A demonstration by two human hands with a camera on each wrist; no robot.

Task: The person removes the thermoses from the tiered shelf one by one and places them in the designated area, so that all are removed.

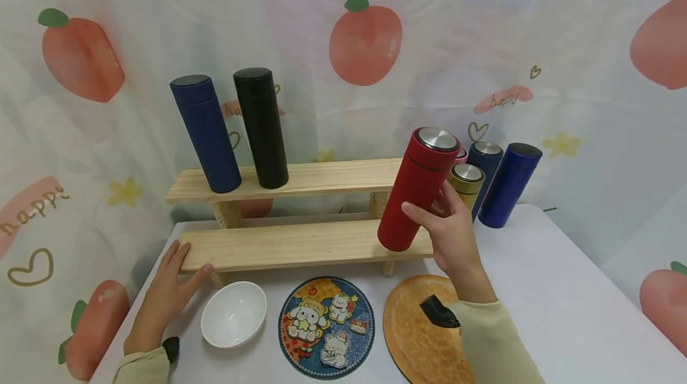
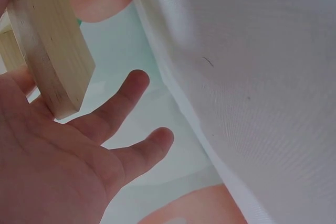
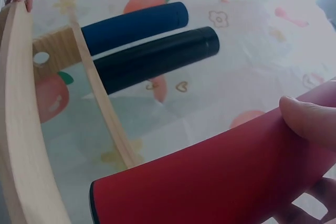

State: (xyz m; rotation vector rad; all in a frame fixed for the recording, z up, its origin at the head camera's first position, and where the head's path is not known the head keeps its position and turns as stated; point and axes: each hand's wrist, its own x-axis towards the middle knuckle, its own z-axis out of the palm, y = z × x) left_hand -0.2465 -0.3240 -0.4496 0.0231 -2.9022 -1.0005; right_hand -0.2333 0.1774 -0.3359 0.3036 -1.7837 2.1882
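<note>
My right hand grips a red thermos flask with a silver lid. It is tilted, its base overlapping the right end of the lower board of a two-tier wooden shelf in the head view. In the right wrist view the thumb presses along the red side. At the left end of the lower board rests my left hand, fingers spread; the left wrist view shows two fingers straight and off the wood. A dark blue flask and a black flask stand on the upper board.
Right of the shelf stand a yellow flask, a navy flask, a bright blue flask and a mostly hidden pink one. In front sit a white bowl, a round cartoon mat and a round brown mat.
</note>
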